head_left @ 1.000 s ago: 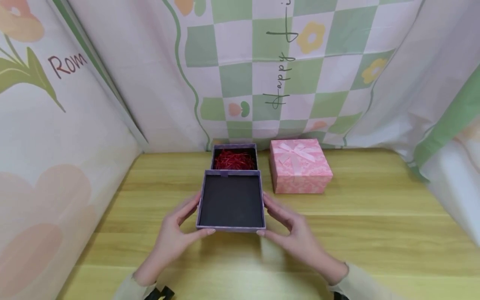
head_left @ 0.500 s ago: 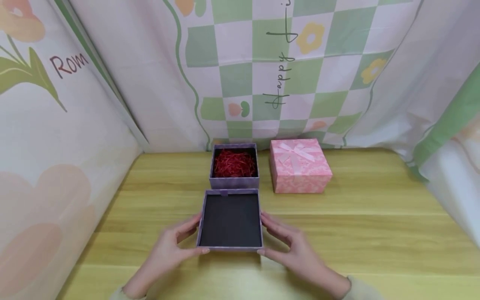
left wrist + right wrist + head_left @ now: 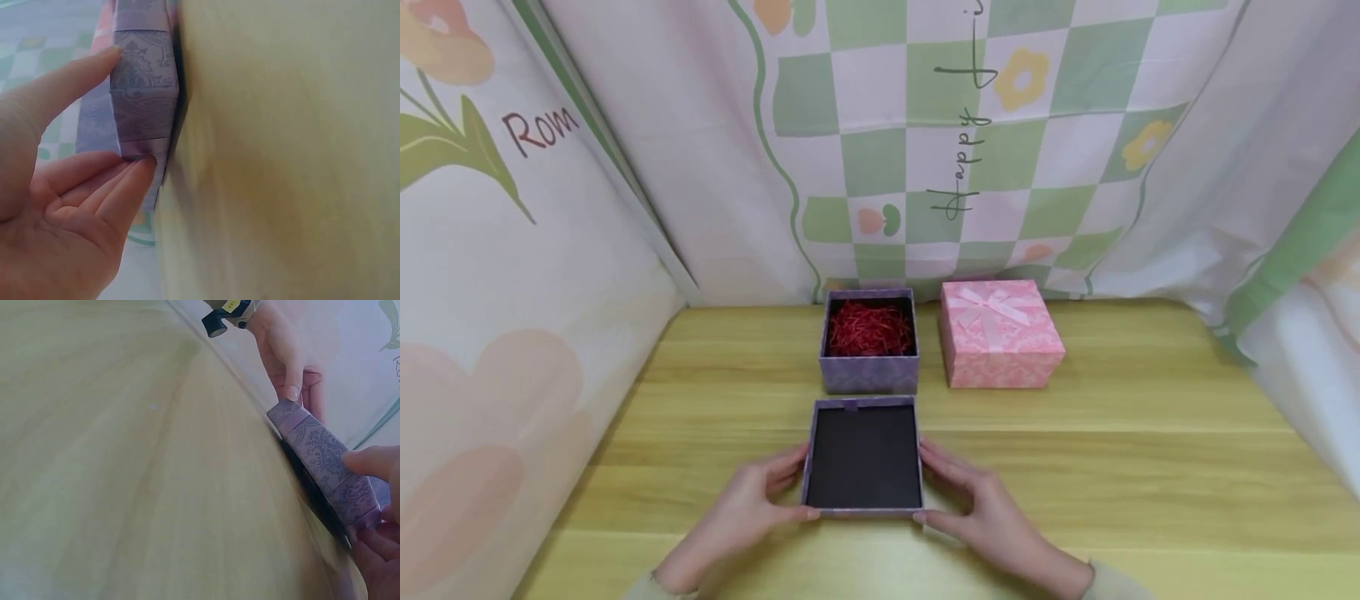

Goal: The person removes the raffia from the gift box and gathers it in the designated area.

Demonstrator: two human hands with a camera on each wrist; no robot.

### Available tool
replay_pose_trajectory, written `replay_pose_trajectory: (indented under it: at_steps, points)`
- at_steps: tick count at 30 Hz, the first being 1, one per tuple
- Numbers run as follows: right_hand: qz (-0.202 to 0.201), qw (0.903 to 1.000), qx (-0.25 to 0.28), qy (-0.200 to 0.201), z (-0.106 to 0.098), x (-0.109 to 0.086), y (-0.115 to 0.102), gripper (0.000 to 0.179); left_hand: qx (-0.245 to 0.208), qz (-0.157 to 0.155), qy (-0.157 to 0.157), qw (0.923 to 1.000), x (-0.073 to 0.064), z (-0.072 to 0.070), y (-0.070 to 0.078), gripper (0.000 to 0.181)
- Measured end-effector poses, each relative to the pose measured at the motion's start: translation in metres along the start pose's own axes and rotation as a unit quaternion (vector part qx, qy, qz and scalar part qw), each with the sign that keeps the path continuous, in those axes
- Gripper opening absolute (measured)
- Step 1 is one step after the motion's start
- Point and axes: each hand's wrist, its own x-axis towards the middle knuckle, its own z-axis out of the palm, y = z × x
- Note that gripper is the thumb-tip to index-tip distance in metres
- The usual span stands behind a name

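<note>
A shallow purple patterned box lid (image 3: pixel 865 457) lies black inside up, low over the table, between both hands. My left hand (image 3: pixel 752 504) holds its left side, thumb at the near corner and fingers along the edge. On the opposite side my right hand (image 3: pixel 988 512) grips it the same way. The left wrist view shows the lid's patterned wall (image 3: pixel 144 69) with a ribbon band, pinched between thumb and fingertips. Just beyond it stands the open purple box (image 3: pixel 868 377), filled with red shredded paper (image 3: pixel 868 327).
A closed pink gift box (image 3: pixel 1000 367) with a bow (image 3: pixel 988 307) stands right of the purple box. The wooden table (image 3: pixel 1150 467) reaches back to a checked curtain (image 3: pixel 940 150). Another printed cloth (image 3: pixel 550 250) hangs along the left.
Both hands have drawn the lid toward the person and lowered it, slowing lately. The front wall of the purple box, earlier hidden behind the lid, now shows.
</note>
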Motion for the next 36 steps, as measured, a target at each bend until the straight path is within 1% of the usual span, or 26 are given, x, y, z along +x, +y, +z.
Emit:
replay_pose_trajectory:
  at_steps: [6, 10, 13, 16, 19, 20, 22, 24, 26, 29, 30, 31, 32, 33, 35, 36]
  points:
    - [-0.004, 0.9989, -0.046, -0.007, 0.0, -0.001, 0.002, 0.076, 0.01, 0.005, -0.003, 0.9999, 0.002, -0.004, 0.003, 0.084]
    - [0.018, 0.9978, -0.063, -0.007, -0.005, 0.006, -0.001, 0.081, 0.056, 0.007, -0.004, 0.9984, 0.004, -0.012, 0.007, 0.085]
    - [0.033, 0.9971, -0.068, 0.004, -0.012, 0.02, -0.006, 0.084, 0.097, 0.01, 0.007, 0.9952, 0.008, -0.022, 0.012, 0.087]
    - [0.038, 0.9957, -0.083, 0.016, -0.022, 0.042, -0.014, 0.089, 0.111, 0.017, 0.027, 0.9933, 0.013, -0.032, 0.018, 0.084]
    - [0.058, 0.991, -0.12, 0.013, -0.035, 0.067, -0.023, 0.097, 0.134, 0.026, 0.051, 0.9893, 0.019, -0.04, 0.023, 0.082]
    - [0.068, 0.9877, -0.141, 0.009, -0.039, 0.076, -0.025, 0.099, 0.144, 0.027, 0.058, 0.9875, 0.021, -0.042, 0.024, 0.082]
    - [0.091, 0.978, -0.188, -0.009, -0.045, 0.094, -0.029, 0.104, 0.16, 0.027, 0.072, 0.9841, 0.024, -0.045, 0.026, 0.082]
    - [0.101, 0.9642, -0.244, -0.025, -0.048, 0.111, -0.029, 0.109, 0.171, 0.032, 0.082, 0.9813, 0.027, -0.047, 0.028, 0.082]
    - [0.102, 0.9462, -0.305, -0.038, -0.048, 0.128, -0.025, 0.114, 0.174, 0.038, 0.09, 0.9799, 0.03, -0.048, 0.029, 0.081]
    - [0.096, 0.9137, -0.392, -0.051, -0.046, 0.148, -0.014, 0.12, 0.171, 0.048, 0.096, 0.9793, 0.033, -0.049, 0.03, 0.079]
    - [0.094, 0.9032, -0.415, -0.054, -0.045, 0.154, -0.01, 0.122, 0.173, 0.049, 0.098, 0.9789, 0.034, -0.049, 0.031, 0.079]
    - [0.095, 0.8956, -0.431, -0.057, -0.043, 0.159, -0.005, 0.123, 0.172, 0.051, 0.099, 0.9787, 0.035, -0.049, 0.031, 0.079]
    - [0.096, 0.8887, -0.444, -0.061, -0.042, 0.164, -0.001, 0.124, 0.17, 0.053, 0.101, 0.9788, 0.037, -0.049, 0.031, 0.079]
    - [0.099, 0.8841, -0.452, -0.063, -0.041, 0.169, 0.003, 0.126, 0.169, 0.054, 0.103, 0.9788, 0.038, -0.049, 0.032, 0.079]
    - [0.106, 0.877, -0.464, -0.067, -0.04, 0.177, 0.009, 0.128, 0.166, 0.057, 0.108, 0.9785, 0.041, -0.049, 0.033, 0.079]
    - [0.112, 0.875, -0.466, -0.067, -0.039, 0.18, 0.012, 0.129, 0.164, 0.06, 0.11, 0.9784, 0.042, -0.05, 0.034, 0.078]
